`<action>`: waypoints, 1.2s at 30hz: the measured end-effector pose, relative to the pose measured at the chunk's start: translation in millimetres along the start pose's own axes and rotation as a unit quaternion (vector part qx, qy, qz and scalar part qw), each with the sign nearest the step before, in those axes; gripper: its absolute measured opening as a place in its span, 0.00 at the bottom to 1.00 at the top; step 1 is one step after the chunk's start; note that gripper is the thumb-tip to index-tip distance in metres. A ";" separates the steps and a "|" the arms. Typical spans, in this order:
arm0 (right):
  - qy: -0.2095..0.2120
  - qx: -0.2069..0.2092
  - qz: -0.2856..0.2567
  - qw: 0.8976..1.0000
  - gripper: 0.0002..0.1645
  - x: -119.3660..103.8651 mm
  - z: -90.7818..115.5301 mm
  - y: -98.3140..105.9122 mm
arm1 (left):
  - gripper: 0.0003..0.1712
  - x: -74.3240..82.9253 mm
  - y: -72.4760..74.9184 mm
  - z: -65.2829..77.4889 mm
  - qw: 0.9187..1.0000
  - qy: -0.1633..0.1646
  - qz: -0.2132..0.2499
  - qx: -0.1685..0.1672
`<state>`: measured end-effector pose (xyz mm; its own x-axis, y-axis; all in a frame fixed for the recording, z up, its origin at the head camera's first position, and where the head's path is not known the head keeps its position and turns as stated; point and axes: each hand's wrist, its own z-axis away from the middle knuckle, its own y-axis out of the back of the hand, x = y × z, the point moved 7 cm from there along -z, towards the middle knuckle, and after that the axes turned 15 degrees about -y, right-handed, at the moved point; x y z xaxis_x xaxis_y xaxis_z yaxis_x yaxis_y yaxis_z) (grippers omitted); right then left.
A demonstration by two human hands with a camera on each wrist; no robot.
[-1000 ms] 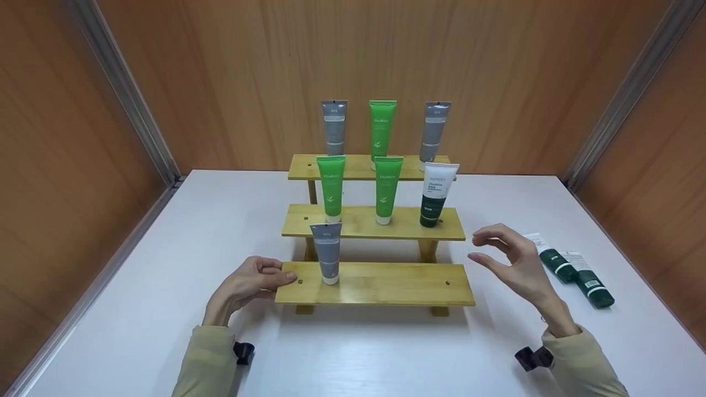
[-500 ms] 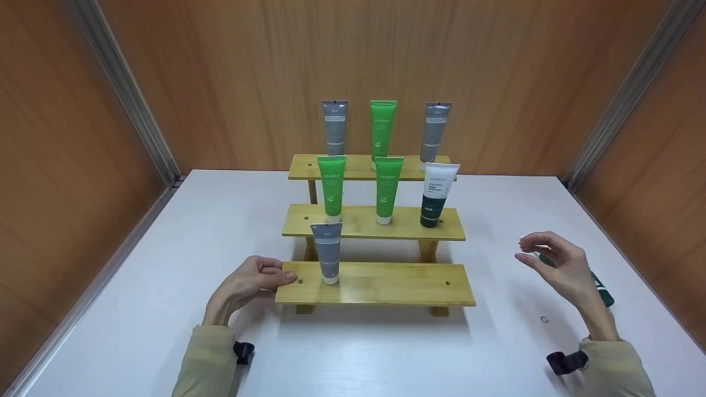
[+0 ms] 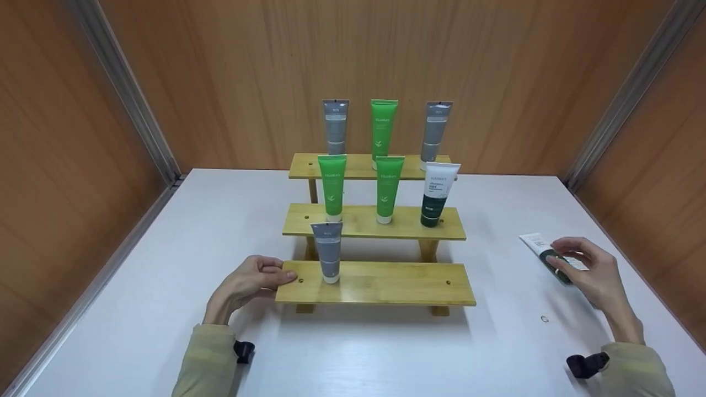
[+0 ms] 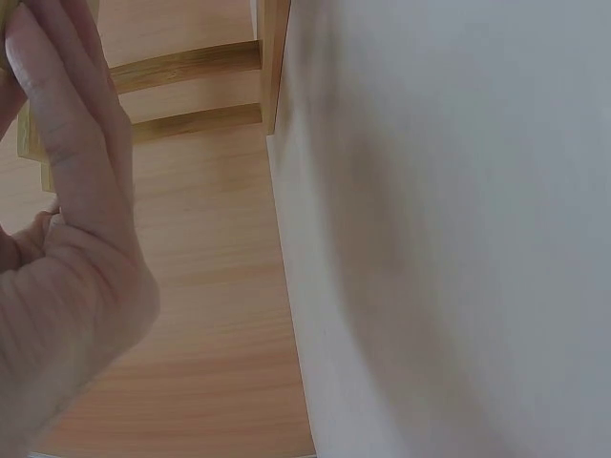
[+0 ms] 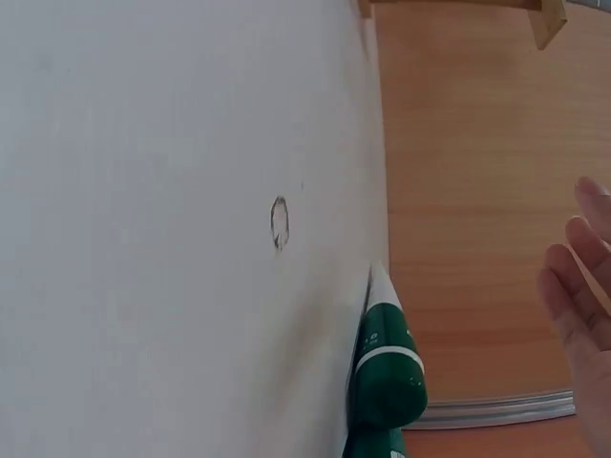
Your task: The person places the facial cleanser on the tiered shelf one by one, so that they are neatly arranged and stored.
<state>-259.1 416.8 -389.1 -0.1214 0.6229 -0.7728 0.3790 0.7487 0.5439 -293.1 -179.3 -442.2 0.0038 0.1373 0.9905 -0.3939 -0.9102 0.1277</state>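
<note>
My left hand (image 3: 253,280) grips the left end of a three-tier wooden display stand (image 3: 391,284), thumb on top of the lowest step and the other fingers curled beneath. A grey squeeze tube (image 3: 328,252) stands cap-down on that step, near the thumb. At the right, my right hand (image 3: 598,275) hovers over two white-and-dark-green tubes lying on the table, its fingers loosely bent. One tube (image 3: 533,241) shows partly past the fingers; the hand mostly hides the other. The right wrist view shows a gap between the hand (image 5: 587,286) and the lying tube (image 5: 389,377).
Green tubes (image 3: 332,184) and a white-and-dark-green tube (image 3: 436,193) stand on the middle step. On the top step, a green tube (image 3: 381,129) stands between two grey ones. A small ring-shaped mark (image 3: 545,318) shows on the white table (image 3: 386,358). Wood-grain panels (image 3: 248,82) surround the table.
The right hand has moved rightward from beside the stand to over the lying tubes. The left hand keeps its hold, and the standing tubes have not moved.
</note>
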 end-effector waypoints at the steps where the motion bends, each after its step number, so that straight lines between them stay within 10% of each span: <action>1: -0.008 0.000 0.012 1.000 0.21 3.0 -0.1 1.1 | 0.26 0.4 -0.1 0.2 1.000 -0.001 0.002 -0.001; 20: -0.153 -0.145 0.132 0.969 0.35 48.3 -5.7 -8.9 | 0.22 2.3 -1.0 0.7 1.000 -0.010 0.012 -0.004; 36: -0.167 -0.192 0.187 0.949 0.38 60.0 -1.6 -15.5 | 0.24 1.5 -0.8 0.2 1.000 -0.003 0.005 -0.004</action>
<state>-273.7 442.9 -443.4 0.2773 0.8028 -0.5279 -0.0308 0.5565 0.8303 -292.5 -178.4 -440.8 0.0055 0.1258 0.9920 -0.4009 -0.9086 0.1175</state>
